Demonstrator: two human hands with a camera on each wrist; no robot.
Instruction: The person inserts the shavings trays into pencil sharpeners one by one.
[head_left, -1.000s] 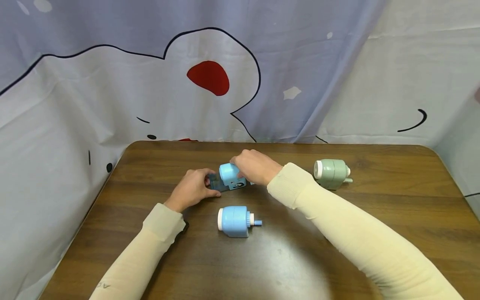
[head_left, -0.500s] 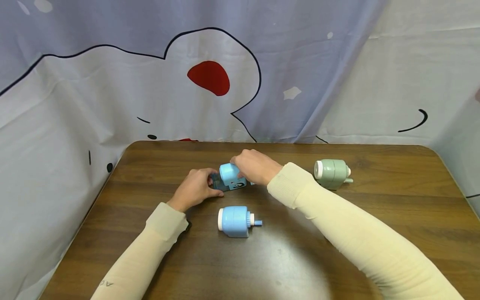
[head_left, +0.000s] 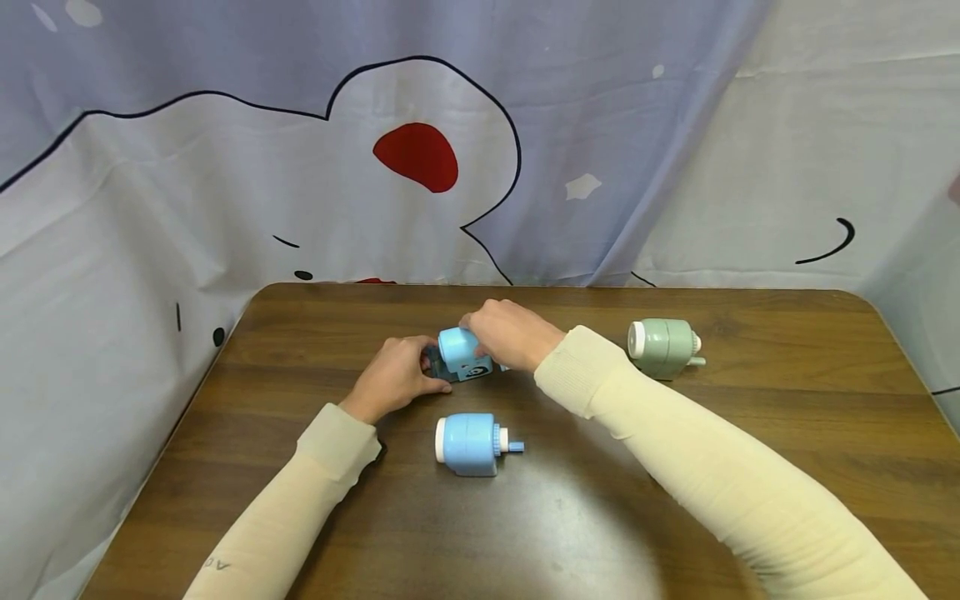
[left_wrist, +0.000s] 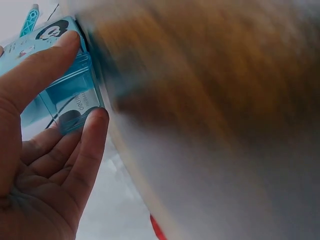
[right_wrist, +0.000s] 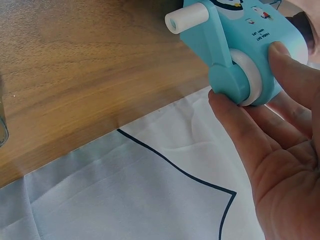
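Note:
Near the back of the table, my right hand (head_left: 517, 333) grips a light blue crank pencil sharpener (head_left: 454, 342) from above. In the right wrist view, the thumb lies on the printed side of its body, and the crank with its white knob (right_wrist: 187, 19) points away from the hand. My left hand (head_left: 390, 379) pinches the see-through blue shavings drawer (left_wrist: 75, 100) between thumb and fingers. That drawer sits partly out of the sharpener's left end. A cartoon panda-like face shows on the sharpener's side.
A second, deeper blue crank sharpener (head_left: 470, 443) stands in front of the hands, its crank to the right. Farther right is a green sharpener (head_left: 665, 348) beyond my right forearm. A printed curtain (head_left: 300, 183) hangs behind the wooden table (head_left: 787, 400).
My left hand has moved slightly right with the drawer, and less of the drawer now shows outside the sharpener. My right hand keeps its grip and place.

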